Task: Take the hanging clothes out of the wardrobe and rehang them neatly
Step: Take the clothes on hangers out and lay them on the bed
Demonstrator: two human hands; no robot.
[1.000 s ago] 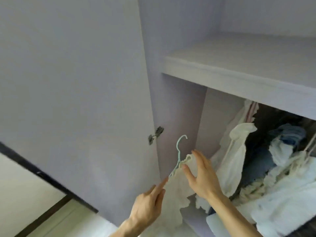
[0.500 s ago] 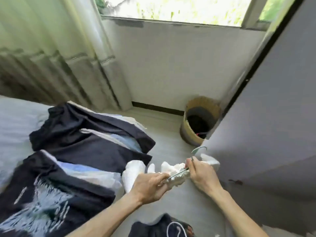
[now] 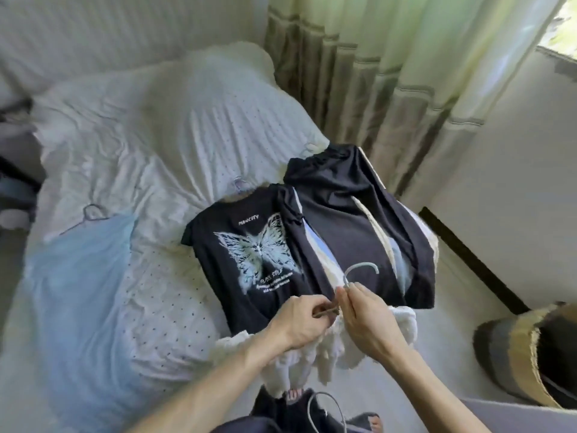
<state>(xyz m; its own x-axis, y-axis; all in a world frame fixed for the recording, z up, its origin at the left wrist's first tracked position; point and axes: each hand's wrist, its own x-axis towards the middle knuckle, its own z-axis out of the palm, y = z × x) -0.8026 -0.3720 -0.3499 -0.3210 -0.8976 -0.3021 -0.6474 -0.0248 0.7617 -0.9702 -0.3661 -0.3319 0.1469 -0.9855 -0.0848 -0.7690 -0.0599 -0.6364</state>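
Observation:
A white ruffled garment (image 3: 315,354) hangs from a pale green hanger (image 3: 359,270) over the bed edge. My right hand (image 3: 368,317) pinches the hanger just below its hook. My left hand (image 3: 299,320) grips the hanger's arm together with the garment's top. On the bed lie a black butterfly-print T-shirt (image 3: 249,257) and, to its right, a black jacket with pale stripes (image 3: 359,220). A light blue garment (image 3: 81,276) on a hanger lies at the left. The wardrobe is out of view.
The white dotted bedding (image 3: 150,145) fills the left and middle. Curtains (image 3: 390,73) hang at the back right. A woven basket (image 3: 527,348) stands on the floor at the right. Another dark garment with a hanger (image 3: 315,410) lies by my feet.
The view swung from the wardrobe past the window wall to the bed. Both hands carried the white garment on its hanger away from the wardrobe and now hold it over the bed edge.

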